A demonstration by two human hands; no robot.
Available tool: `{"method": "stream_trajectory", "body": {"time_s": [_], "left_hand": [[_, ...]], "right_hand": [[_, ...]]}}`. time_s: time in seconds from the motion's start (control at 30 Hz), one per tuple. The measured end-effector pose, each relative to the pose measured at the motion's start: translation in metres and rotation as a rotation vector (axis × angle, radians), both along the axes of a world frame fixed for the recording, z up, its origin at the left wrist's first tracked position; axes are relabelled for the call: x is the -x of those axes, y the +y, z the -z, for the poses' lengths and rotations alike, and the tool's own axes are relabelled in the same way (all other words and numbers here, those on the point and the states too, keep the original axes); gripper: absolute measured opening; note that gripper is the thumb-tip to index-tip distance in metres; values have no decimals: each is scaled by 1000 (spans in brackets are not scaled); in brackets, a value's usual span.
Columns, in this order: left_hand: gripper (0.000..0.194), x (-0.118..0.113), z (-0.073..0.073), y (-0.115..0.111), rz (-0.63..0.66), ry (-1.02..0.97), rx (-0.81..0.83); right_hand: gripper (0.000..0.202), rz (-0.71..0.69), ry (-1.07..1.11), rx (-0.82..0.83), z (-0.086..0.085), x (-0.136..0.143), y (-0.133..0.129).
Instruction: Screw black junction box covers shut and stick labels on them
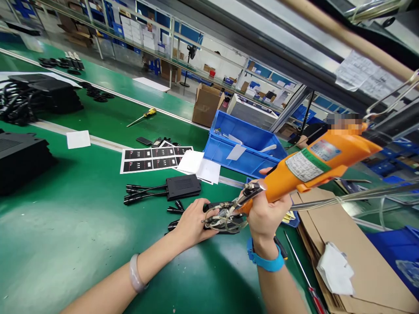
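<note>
My right hand (266, 213) is wrapped around an orange electric screwdriver (301, 163), which is tilted with its tip end down to the left. Clear tubing and metal fittings hang around the tip and hide the bit. Below it, my left hand (193, 222) holds a black plastic box (234, 231) down on the green bench, fingers over its left part. Black connector cables (176, 210) stick out to the left of that box. Just behind lies a similar black box (183, 186) with several cables, touched by neither hand.
A blue bin (245, 155) stands behind my hands, beside a label sheet (152, 159). A yellow-handled screwdriver (149, 113) lies farther back. At right are flat cardboard sheets (369, 244) and a red-handled screwdriver (316, 298). Black units (24, 161) sit at left. A person is beyond the bin.
</note>
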State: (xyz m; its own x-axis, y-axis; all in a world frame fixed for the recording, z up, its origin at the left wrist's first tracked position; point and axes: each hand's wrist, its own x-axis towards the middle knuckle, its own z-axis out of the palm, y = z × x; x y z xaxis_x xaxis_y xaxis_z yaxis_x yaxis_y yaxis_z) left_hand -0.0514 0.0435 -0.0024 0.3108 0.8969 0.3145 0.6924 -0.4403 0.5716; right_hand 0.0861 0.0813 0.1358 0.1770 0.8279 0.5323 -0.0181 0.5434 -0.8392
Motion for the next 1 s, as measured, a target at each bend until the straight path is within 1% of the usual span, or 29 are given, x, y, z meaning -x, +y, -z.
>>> {"method": "stream_trajectory", "body": {"time_s": [0.13, 0.2, 0.33, 0.4, 0.43, 0.5, 0.53, 0.63, 0.7, 0.77, 0.8, 0.87, 0.93, 1.0], "left_hand": [[32, -2, 2, 0, -3, -35, 5], [30, -3, 4, 0, -5, -50, 10], [35, -5, 7, -1, -15, -69, 14], [44, -4, 4, 0, -16, -80, 13], [51, -2, 2, 0, -19, -85, 12], [66, 8, -7, 3, -48, -100, 3], [70, 16, -12, 6, -76, -108, -6], [69, 52, -26, 15, -207, -142, -19], [67, 81, -32, 21, -324, -163, 17], [66, 106, -33, 26, -418, -145, 78], [65, 115, -32, 28, -437, -119, 107], [62, 127, -28, 30, -418, -59, 143], [66, 126, -25, 31, -398, -14, 132], [68, 112, -24, 30, -392, 33, 32]], "right_hand": [[13, 49, -47, -44, -2, 5, -6], [11, 77, -74, -51, -1, 7, -9], [16, 116, -42, -39, 5, 4, -10], [22, 88, 4, -19, 2, -2, -8], [25, 59, 37, -8, -2, -6, -6], [26, 13, 113, -16, -17, -18, -3], [25, -11, 148, -28, -27, -25, -1], [14, -67, 183, -61, -55, -47, 6], [10, -81, 163, -57, -66, -60, 11], [9, -61, 134, -60, -67, -70, 17], [9, -50, 116, -63, -66, -74, 19], [9, -34, 93, -65, -60, -80, 24], [11, -29, 86, -60, -53, -84, 28], [15, -29, 95, -39, -46, -87, 30]]}}
